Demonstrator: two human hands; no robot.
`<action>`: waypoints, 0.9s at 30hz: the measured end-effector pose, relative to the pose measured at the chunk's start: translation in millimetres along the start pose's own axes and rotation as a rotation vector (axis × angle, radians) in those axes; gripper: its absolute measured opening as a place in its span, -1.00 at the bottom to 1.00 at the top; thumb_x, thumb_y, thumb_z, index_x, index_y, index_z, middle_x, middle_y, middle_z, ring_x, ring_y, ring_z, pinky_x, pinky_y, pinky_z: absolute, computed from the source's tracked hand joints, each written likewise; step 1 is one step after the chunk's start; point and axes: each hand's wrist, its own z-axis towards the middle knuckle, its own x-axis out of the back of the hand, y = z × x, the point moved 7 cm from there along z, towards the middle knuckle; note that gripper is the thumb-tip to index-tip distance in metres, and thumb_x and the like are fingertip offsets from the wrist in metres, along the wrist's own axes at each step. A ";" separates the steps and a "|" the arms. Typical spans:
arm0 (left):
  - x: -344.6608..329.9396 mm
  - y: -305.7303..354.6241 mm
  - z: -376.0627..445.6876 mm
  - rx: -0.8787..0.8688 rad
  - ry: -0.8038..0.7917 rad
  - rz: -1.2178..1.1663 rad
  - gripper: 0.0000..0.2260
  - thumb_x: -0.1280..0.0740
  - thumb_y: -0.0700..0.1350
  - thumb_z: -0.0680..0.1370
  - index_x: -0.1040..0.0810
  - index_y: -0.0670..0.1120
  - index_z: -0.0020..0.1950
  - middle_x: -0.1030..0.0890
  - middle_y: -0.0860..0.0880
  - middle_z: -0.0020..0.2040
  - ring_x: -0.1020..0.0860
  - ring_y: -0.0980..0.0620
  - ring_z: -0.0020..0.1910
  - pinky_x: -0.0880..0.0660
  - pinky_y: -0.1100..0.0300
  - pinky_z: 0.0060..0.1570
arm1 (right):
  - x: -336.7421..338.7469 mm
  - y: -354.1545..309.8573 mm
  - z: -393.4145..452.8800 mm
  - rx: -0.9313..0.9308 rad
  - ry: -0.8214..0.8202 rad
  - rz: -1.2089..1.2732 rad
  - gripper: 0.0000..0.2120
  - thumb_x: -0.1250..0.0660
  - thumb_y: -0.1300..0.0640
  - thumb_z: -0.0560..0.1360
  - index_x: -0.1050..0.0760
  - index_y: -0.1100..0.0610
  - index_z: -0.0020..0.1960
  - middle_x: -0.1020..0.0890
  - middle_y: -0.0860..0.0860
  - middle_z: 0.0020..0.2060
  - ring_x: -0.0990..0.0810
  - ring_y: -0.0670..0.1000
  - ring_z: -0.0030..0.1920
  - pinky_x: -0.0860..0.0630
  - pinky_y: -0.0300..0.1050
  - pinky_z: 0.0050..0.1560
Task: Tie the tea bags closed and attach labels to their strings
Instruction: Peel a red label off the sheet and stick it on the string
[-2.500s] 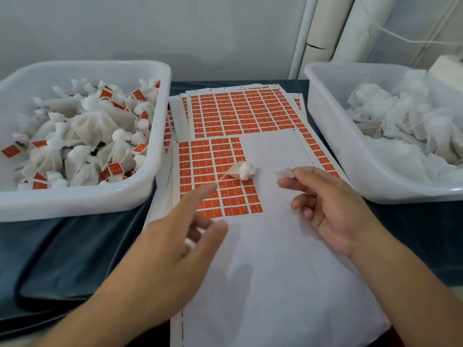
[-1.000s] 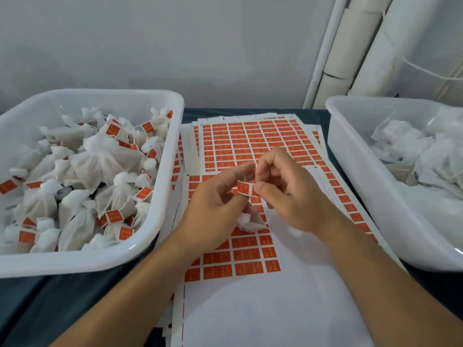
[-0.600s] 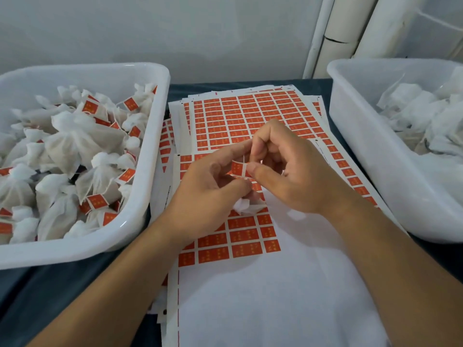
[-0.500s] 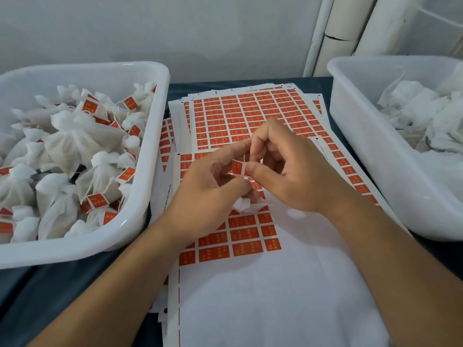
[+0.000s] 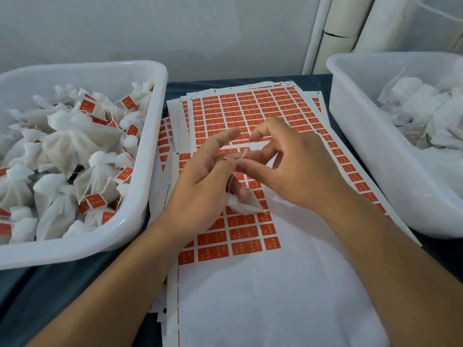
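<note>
Small white tea bag (image 5: 241, 204) low between both hands, over label sheet (image 5: 250, 113). String (image 5: 242, 156) pinched at thumb tips: left hand (image 5: 203, 189) grip on it, right hand (image 5: 293, 169) grip on it too. Left tub (image 5: 140, 209) full of labelled bags, right tub (image 5: 370, 156) of unlabelled bags. Dark worktop (image 5: 62, 291) underneath.

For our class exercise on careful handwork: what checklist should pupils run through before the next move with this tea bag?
1. Thin white string pinched between left hand and right hand: ok.
2. Small white mesh tea bag tied closed: cannot tell.
3. Orange label stuck on string: cannot tell, fingers hide it.
4. Sheet of orange labels under the hands: ok.
5. White plastic tub of labelled bags has room: ok.
</note>
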 end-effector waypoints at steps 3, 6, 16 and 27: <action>0.2 0.8 -0.8 0.005 0.021 -0.010 -0.64 -0.15 -0.15 0.73 -0.39 0.15 0.49 -0.71 0.13 -0.06 -0.69 0.03 -0.29 -0.61 0.29 -0.27 | -2.6 -1.3 -1.3 0.014 -0.035 0.097 -0.61 -0.41 -0.27 0.47 -0.47 -0.27 0.26 -0.48 -0.47 -0.14 -0.59 -0.32 -0.14 -0.46 -0.52 -0.31; 0.2 -0.4 -1.1 0.037 0.034 -0.045 -0.65 -0.17 -0.12 0.72 -0.41 0.19 0.47 -0.71 0.10 -0.01 -0.68 0.02 -0.29 -0.62 0.26 -0.27 | -2.2 -5.7 -1.7 0.045 -0.017 0.177 -0.78 -0.48 -0.11 0.50 -0.54 -0.24 0.11 -0.48 -0.40 -0.07 -0.56 -0.27 -0.01 -0.44 -0.57 -0.13; 4.2 3.3 -0.9 0.038 0.054 -0.066 -0.65 -0.30 0.00 0.64 -0.44 0.21 0.42 -0.69 0.09 -0.05 -0.66 0.07 -0.26 -0.63 0.23 -0.20 | -1.5 -13.5 -1.0 0.067 -0.007 0.178 -0.92 -0.46 0.04 0.54 -0.56 -0.09 -0.03 -0.53 -0.23 -0.01 -0.54 -0.19 0.01 -0.46 -0.51 -0.03; 8.8 10.8 -0.2 -0.043 0.228 0.199 -0.75 -0.37 0.18 0.58 -0.41 0.33 0.21 -0.61 0.31 -0.04 -0.64 0.22 -0.03 -0.57 0.42 -0.22 | 4.1 0.8 -1.1 -0.120 0.055 0.377 -0.95 -0.43 -0.03 0.57 -0.56 -0.14 -0.01 -0.65 -0.27 -0.14 -0.65 -0.26 -0.06 -0.55 -0.46 -0.11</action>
